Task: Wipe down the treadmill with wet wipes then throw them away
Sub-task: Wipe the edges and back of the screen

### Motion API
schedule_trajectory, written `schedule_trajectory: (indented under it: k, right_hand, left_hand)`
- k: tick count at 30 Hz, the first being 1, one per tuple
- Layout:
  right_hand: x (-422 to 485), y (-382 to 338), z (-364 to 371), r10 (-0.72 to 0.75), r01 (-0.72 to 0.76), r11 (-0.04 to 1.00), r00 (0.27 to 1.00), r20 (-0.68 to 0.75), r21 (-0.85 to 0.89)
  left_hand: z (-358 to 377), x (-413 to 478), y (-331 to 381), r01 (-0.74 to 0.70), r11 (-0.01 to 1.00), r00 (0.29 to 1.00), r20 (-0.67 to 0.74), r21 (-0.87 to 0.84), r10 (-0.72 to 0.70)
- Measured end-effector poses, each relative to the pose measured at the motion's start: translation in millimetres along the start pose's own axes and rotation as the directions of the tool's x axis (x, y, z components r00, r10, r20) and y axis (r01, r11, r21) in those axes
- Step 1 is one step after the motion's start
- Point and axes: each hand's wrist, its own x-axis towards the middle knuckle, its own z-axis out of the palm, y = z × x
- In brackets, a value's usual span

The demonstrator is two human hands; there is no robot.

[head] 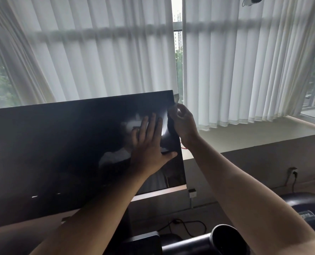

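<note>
The treadmill's large black glossy screen (61, 148) fills the left half of the view, tilted, its top right corner near the window. My left hand (149, 144) lies flat on the screen's right part, fingers spread, holding nothing. My right hand (182, 122) is at the screen's upper right edge, fingers pinched on a thin translucent sheet (174, 104), a wet wipe or film, that wraps the corner. Whether it is a wipe I cannot tell for sure.
White sheer curtains (236, 70) hang behind over the window. A beige sill ledge (254, 138) runs to the right. Black treadmill handlebar parts (226, 240) sit at the bottom right, with cables on the floor and a wall socket (293, 172).
</note>
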Motion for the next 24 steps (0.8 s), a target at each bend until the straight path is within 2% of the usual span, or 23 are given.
schedule_trajectory:
  k: [8, 12, 19, 24]
  right_hand:
    - [-39.8, 39.8, -4.4, -0.018, 0.013, 0.996, 0.998, -0.057, -0.092]
    - [-37.9, 42.0, -3.9, -0.052, 0.021, 0.973, 0.99, -0.13, -0.232]
    - [-0.7, 7.2, 9.3, -0.089, 0.05, 0.959, 0.988, -0.127, -0.28]
    - [-22.6, 24.5, 8.9, -0.027, -0.013, 0.966, 0.988, -0.152, -0.259]
  left_hand:
    - [4.2, -1.0, 0.0, -0.009, 1.0, 0.997, -0.078, -0.01, 0.008]
    - [4.0, -0.1, -0.1, -0.006, 1.0, 0.997, -0.079, -0.002, 0.006]
    - [-0.6, -1.5, 0.9, -0.012, 1.0, 0.999, -0.043, -0.012, 0.012]
    - [4.6, -0.5, 0.5, -0.026, 0.999, 0.99, -0.14, -0.019, 0.023]
